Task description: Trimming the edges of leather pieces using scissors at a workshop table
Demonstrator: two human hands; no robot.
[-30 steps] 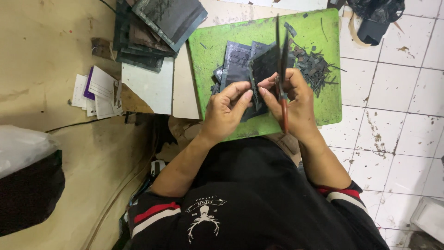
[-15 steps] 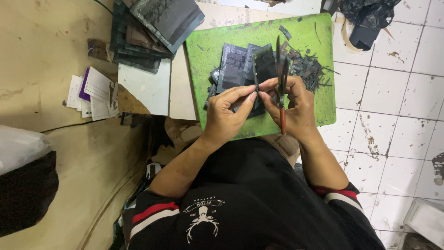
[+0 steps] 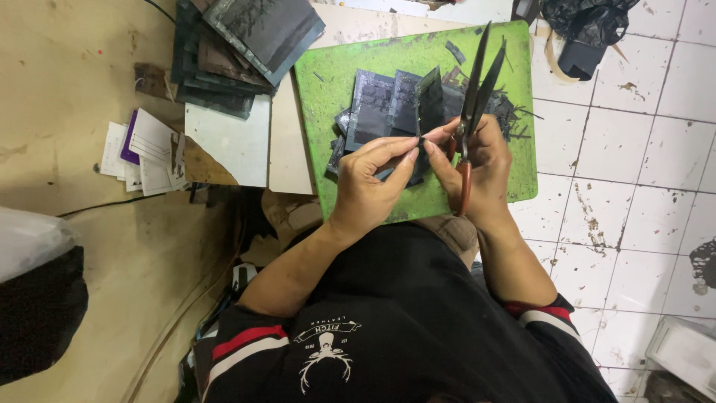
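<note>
A small dark piece of sheet material (image 3: 426,112) is being held upright over the green cutting mat (image 3: 350,82), pinched between the fingertips of both hands so that it is standing clear of the pile beneath. The left hand (image 3: 373,179) is closing narrowly on its near edge with thumb and forefinger, seemingly to steady it. The right hand (image 3: 477,168) is gripping the same piece with its fingertips while also holding a pair of scissors (image 3: 473,97) by the red handles, blades parted and pointing away from the person, likely parked there to keep the fingers free.

Under the hands, more dark cut pieces (image 3: 377,104) are lying overlapped on the mat, with thin offcuts (image 3: 514,112) scattered to the right. At far left a stack of dark sheets (image 3: 239,45) is sitting on the wooden surface, white cards (image 3: 142,153) nearer left, and a black bag (image 3: 589,26) at far right on the tiled floor.

Compared with half a second ago, the hands are sitting slightly farther up the mat, and the piece is standing more upright.
</note>
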